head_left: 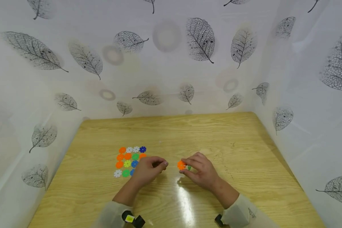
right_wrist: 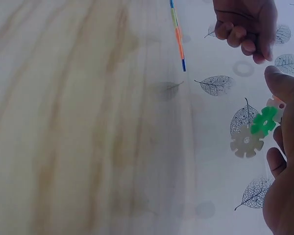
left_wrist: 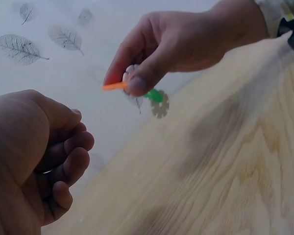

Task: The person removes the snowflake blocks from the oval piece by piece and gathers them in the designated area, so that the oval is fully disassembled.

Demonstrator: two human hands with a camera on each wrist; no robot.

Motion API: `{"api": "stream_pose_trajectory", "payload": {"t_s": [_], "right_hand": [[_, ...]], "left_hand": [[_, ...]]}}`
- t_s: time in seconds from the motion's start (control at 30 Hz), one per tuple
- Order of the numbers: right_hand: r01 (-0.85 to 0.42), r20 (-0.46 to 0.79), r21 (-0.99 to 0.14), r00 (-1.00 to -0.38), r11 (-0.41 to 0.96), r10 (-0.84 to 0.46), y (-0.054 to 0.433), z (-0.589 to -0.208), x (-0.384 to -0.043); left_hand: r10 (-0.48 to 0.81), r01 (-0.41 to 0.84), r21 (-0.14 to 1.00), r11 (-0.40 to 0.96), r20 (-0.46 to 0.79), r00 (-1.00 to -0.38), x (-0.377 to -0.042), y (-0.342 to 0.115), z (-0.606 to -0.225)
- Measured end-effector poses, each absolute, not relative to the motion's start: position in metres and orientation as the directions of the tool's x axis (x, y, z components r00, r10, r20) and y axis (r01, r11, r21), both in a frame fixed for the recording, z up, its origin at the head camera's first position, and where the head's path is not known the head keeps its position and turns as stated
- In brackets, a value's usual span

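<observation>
My right hand point(head_left: 203, 171) pinches an orange snowflake disc point(head_left: 181, 165) between thumb and fingers, above the table. Joined in a chain with it are a green snowflake disc point(right_wrist: 263, 121) and a pale snowflake disc point(right_wrist: 246, 143). Another whitish disc point(left_wrist: 131, 72) shows partly behind the right fingers in the left wrist view. My left hand point(head_left: 148, 170) hovers to the left of the chain, apart from it. Its fingers are curled in, thumb close to the index fingertip, and nothing shows between them.
Several loose snowflake discs point(head_left: 127, 156), orange, white, green, yellow and blue, lie in rows on the wooden table point(head_left: 216, 133) left of the hands. The left hand covers part of them. A white leaf-patterned sheet point(head_left: 165, 76) surrounds the table at the back and sides.
</observation>
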State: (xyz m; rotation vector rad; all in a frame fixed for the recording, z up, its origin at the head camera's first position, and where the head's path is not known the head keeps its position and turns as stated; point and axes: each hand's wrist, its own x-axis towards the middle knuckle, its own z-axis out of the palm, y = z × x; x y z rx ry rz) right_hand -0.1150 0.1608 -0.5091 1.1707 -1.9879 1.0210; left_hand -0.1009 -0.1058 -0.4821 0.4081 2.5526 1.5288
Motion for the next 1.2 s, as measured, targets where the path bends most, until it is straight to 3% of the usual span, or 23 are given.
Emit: {"api": "stream_pose_trajectory", "payload": {"t_s": [0.33,1.2], "right_hand": [[-0.904,0.793,-0.303,-0.415,0.302,-0.446,0.157,-0.51,-0.115],[-0.906,0.808,-0.286,-0.404,0.313,-0.43,0.158,-0.509,-0.116]], "left_hand": [[0.399,0.174,0.903,0.392,0.003,-0.917,-0.101,-0.087,-0.478],[0.327,0.109,0.925,0.364,-0.017,-0.945,-0.099,-0.079,-0.484]]}}
